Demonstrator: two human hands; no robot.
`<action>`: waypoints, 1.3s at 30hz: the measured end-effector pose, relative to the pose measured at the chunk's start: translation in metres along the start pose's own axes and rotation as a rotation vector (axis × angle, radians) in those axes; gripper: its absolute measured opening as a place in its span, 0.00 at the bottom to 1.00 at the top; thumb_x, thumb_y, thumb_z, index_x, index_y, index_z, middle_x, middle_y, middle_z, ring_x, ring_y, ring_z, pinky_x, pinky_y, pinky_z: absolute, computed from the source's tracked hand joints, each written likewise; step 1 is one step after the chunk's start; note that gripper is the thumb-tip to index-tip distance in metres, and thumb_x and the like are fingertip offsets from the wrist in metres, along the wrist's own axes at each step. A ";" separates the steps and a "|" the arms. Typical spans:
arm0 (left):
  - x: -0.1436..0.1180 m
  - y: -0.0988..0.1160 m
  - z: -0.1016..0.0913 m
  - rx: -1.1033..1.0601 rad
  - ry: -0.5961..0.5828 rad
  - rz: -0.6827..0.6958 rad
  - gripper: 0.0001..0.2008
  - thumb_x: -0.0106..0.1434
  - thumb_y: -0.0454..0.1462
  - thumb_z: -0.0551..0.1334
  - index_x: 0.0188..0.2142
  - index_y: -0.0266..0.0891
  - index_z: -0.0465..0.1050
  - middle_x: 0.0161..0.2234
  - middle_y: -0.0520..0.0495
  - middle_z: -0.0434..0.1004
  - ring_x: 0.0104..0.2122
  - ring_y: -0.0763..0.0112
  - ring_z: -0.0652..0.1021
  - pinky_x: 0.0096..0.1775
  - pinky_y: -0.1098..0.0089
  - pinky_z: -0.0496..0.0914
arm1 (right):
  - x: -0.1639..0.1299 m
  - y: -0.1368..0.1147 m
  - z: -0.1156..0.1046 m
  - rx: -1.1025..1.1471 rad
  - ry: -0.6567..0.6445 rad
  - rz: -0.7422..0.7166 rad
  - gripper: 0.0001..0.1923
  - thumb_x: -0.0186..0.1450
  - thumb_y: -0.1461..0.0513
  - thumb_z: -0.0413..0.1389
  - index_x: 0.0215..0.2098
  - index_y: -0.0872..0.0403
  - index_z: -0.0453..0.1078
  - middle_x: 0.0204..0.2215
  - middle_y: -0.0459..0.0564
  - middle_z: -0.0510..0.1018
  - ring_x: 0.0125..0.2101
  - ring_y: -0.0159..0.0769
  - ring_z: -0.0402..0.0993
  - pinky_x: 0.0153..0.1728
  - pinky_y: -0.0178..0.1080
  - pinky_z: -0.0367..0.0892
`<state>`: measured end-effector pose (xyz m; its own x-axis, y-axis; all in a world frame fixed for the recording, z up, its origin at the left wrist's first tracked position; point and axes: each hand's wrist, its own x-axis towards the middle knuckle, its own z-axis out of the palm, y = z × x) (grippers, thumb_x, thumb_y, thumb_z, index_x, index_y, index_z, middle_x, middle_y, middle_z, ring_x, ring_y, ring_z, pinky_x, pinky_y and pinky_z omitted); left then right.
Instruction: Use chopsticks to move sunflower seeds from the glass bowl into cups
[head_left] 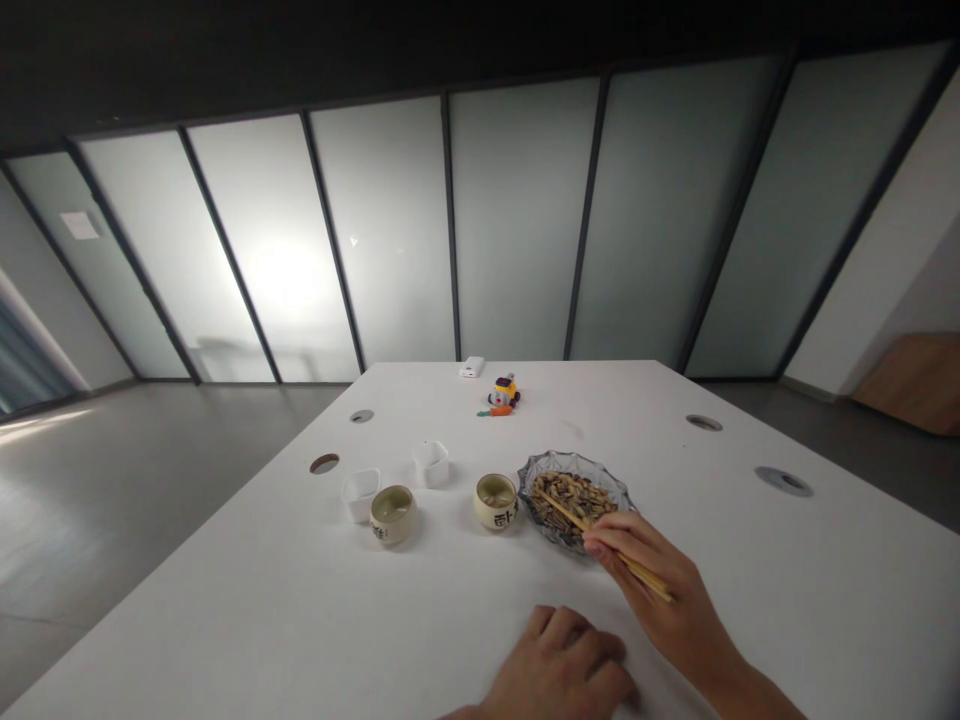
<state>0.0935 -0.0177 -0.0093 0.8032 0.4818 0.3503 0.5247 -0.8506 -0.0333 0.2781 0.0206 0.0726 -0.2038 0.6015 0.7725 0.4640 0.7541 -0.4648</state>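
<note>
Two chopsticks (600, 543) tips-first toward seed dish (574, 497)

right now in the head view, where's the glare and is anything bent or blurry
Head view: bright glare blooms on the frosted glass wall left of centre; its frames splay outward, wide-angle distortion; the table is evenly lit with faint shadows; right hand, chopsticks and dish look reasonably sharp.

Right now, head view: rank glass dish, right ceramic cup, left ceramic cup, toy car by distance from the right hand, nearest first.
From the right hand, which holds chopsticks:
1. Glass dish, just beyond the fingers, chopstick tips in it.
2. Right ceramic cup, left of the dish.
3. Left ceramic cup, farther left, beside a white container.
4. Toy car, near the table's far edge.
</note>
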 end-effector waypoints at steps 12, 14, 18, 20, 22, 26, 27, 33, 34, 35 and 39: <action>-0.001 0.000 -0.003 -0.052 0.013 -0.014 0.08 0.79 0.44 0.62 0.48 0.43 0.72 0.54 0.53 0.79 0.48 0.61 0.75 0.47 0.63 0.68 | 0.001 0.002 0.001 -0.080 0.030 -0.008 0.06 0.75 0.60 0.58 0.43 0.49 0.78 0.38 0.49 0.82 0.39 0.37 0.83 0.42 0.34 0.79; -0.001 0.000 -0.003 -0.060 0.008 -0.012 0.08 0.79 0.44 0.62 0.49 0.43 0.72 0.54 0.54 0.80 0.48 0.61 0.75 0.47 0.63 0.68 | 0.001 0.003 0.001 -0.079 0.035 -0.014 0.06 0.75 0.61 0.58 0.42 0.49 0.78 0.38 0.50 0.82 0.38 0.37 0.83 0.41 0.34 0.79; -0.001 -0.001 -0.002 -0.068 -0.002 -0.013 0.08 0.79 0.44 0.62 0.49 0.43 0.73 0.55 0.54 0.79 0.49 0.61 0.75 0.47 0.63 0.68 | 0.000 0.003 0.000 -0.079 0.045 -0.030 0.06 0.75 0.62 0.57 0.42 0.50 0.78 0.37 0.50 0.81 0.38 0.36 0.83 0.40 0.33 0.79; -0.001 -0.001 -0.001 -0.070 0.010 -0.015 0.08 0.79 0.44 0.62 0.48 0.43 0.73 0.55 0.54 0.79 0.49 0.61 0.75 0.47 0.63 0.68 | 0.000 0.002 0.000 -0.078 0.059 -0.035 0.06 0.75 0.62 0.57 0.42 0.50 0.77 0.37 0.50 0.81 0.38 0.36 0.82 0.40 0.33 0.78; -0.001 -0.002 0.000 -0.067 0.019 -0.011 0.08 0.78 0.44 0.63 0.48 0.43 0.72 0.55 0.54 0.79 0.48 0.61 0.75 0.47 0.63 0.68 | 0.000 0.002 0.000 -0.075 0.071 -0.039 0.06 0.75 0.63 0.57 0.42 0.49 0.77 0.37 0.49 0.81 0.38 0.35 0.82 0.41 0.33 0.78; -0.001 -0.002 0.000 -0.042 0.009 -0.003 0.08 0.79 0.44 0.62 0.48 0.43 0.72 0.55 0.54 0.79 0.48 0.61 0.75 0.47 0.64 0.67 | 0.001 0.004 0.000 -0.071 0.077 -0.044 0.06 0.75 0.63 0.58 0.42 0.49 0.77 0.37 0.49 0.81 0.38 0.35 0.82 0.41 0.32 0.78; -0.001 -0.002 0.000 -0.038 0.004 -0.003 0.08 0.79 0.44 0.62 0.48 0.43 0.72 0.55 0.53 0.79 0.48 0.62 0.75 0.47 0.64 0.67 | 0.001 0.004 0.000 -0.070 0.078 -0.042 0.06 0.75 0.63 0.57 0.42 0.49 0.77 0.37 0.49 0.81 0.38 0.35 0.82 0.41 0.32 0.78; -0.001 -0.002 0.000 -0.029 0.003 -0.006 0.08 0.79 0.44 0.62 0.48 0.42 0.72 0.55 0.53 0.79 0.49 0.62 0.75 0.48 0.64 0.67 | 0.000 0.004 0.001 -0.059 0.064 -0.024 0.06 0.75 0.63 0.57 0.42 0.50 0.77 0.37 0.50 0.81 0.37 0.37 0.82 0.40 0.35 0.79; 0.000 -0.002 0.000 -0.034 0.008 -0.006 0.08 0.79 0.44 0.63 0.48 0.43 0.72 0.55 0.53 0.79 0.48 0.62 0.75 0.48 0.63 0.67 | 0.000 0.003 0.000 -0.059 0.056 -0.022 0.06 0.75 0.62 0.57 0.41 0.50 0.77 0.37 0.51 0.81 0.37 0.37 0.82 0.40 0.35 0.79; 0.000 -0.002 -0.001 -0.040 0.012 -0.005 0.08 0.78 0.44 0.63 0.48 0.43 0.72 0.55 0.54 0.79 0.48 0.62 0.75 0.48 0.63 0.67 | 0.000 0.003 0.000 -0.061 0.049 -0.020 0.06 0.75 0.62 0.57 0.41 0.50 0.77 0.37 0.51 0.82 0.38 0.37 0.83 0.40 0.35 0.79; 0.001 -0.002 -0.004 -0.034 0.002 0.005 0.08 0.78 0.44 0.64 0.48 0.43 0.72 0.54 0.53 0.79 0.48 0.62 0.75 0.47 0.64 0.67 | 0.001 0.000 -0.001 -0.066 0.052 -0.020 0.07 0.75 0.62 0.57 0.41 0.49 0.77 0.37 0.50 0.82 0.38 0.38 0.83 0.40 0.35 0.79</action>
<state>0.0920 -0.0167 -0.0057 0.8055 0.4767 0.3521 0.5103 -0.8600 -0.0029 0.2790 0.0212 0.0736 -0.1690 0.5710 0.8034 0.5162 0.7456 -0.4214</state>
